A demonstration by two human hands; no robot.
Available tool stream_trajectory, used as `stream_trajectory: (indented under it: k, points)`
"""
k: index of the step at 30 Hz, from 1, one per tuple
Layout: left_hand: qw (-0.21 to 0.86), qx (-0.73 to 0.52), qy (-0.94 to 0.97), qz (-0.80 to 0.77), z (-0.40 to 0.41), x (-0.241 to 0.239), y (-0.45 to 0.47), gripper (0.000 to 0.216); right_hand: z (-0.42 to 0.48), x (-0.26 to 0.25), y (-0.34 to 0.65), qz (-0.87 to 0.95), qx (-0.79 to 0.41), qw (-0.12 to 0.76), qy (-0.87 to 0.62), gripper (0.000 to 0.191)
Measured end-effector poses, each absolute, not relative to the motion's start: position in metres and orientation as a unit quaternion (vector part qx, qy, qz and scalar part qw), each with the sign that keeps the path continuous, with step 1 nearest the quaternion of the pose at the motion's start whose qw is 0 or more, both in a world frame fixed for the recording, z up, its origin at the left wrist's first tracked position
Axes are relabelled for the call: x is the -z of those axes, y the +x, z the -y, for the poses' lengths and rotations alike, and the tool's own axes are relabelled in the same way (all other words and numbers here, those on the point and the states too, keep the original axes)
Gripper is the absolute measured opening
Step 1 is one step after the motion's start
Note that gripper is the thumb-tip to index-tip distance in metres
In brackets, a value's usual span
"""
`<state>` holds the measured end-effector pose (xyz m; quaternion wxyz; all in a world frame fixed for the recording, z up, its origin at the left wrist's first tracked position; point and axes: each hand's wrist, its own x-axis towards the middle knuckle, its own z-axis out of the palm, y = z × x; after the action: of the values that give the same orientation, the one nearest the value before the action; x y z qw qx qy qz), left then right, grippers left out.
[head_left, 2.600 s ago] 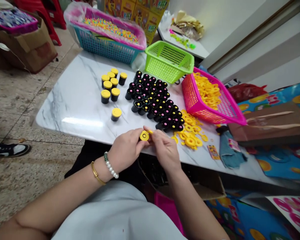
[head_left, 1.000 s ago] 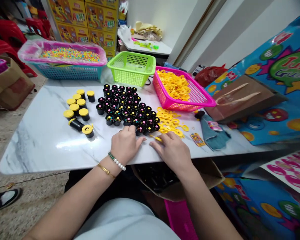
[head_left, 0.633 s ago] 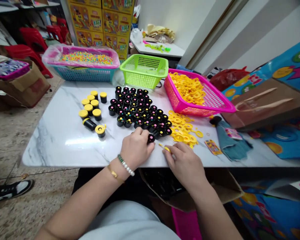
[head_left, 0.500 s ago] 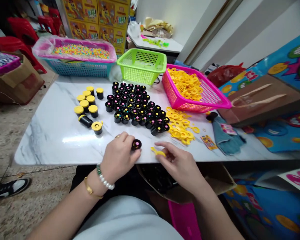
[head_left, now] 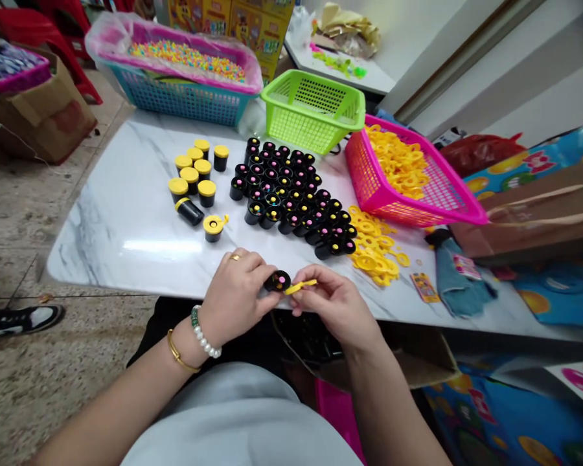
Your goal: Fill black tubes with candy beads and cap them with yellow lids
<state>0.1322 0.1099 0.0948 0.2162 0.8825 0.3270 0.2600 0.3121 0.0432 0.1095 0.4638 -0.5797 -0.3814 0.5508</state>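
Note:
My left hand is closed around a small open black pot with coloured beads inside, held at the near edge of the marble table. My right hand pinches a yellow lid right beside the pot's rim. Beyond my hands stands a block of several open black pots. To its left is a cluster of yellow-capped pots, one lying on its side. Loose yellow lids lie to the right.
A pink basket of yellow lids, an empty green basket and a blue basket of coloured beads stand at the table's far side. A brown paper bag and a folded cloth lie right. An open cardboard box sits under the table.
My left hand took a black pot from the block and drew it to the table's near edge. My right hand picked up a yellow lid and brought it beside the pot.

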Motion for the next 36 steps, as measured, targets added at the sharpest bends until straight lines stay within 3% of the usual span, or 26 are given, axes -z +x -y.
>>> stream_trajectory:
  k: [8, 13, 17, 23, 28, 36]
  points:
    - [0.207, -0.257, 0.885, -0.33, -0.11, -0.094, 0.132, 0.019, -0.048, -0.114, 0.302, 0.405, -0.491, 0.475, -0.607, 0.037]
    - [0.199, -0.253, 0.889, -0.326, -0.11, -0.094, 0.132, 0.016, -0.053, -0.119, 0.301, 0.485, -0.397, 0.461, -0.628, 0.022]
    - [0.199, -0.249, 0.889, -0.329, -0.11, -0.093, 0.132, 0.017, -0.065, -0.123, 0.306, 0.474, -0.455, 0.413, -0.631, 0.036]
    - [0.201, -0.228, 0.893, -0.331, -0.109, -0.094, 0.131, 0.018, -0.07, -0.116, 0.311, 0.414, -0.545, 0.367, -0.63, 0.041]
    - [0.19, -0.224, 0.895, -0.335, -0.108, -0.095, 0.132, 0.013, -0.063, -0.116, 0.302, 0.41, -0.486, 0.416, -0.65, 0.041]
    - [0.179, -0.236, 0.899, -0.324, -0.109, -0.091, 0.132, 0.015, -0.067, -0.131, 0.295, 0.493, -0.398, 0.397, -0.664, 0.032]
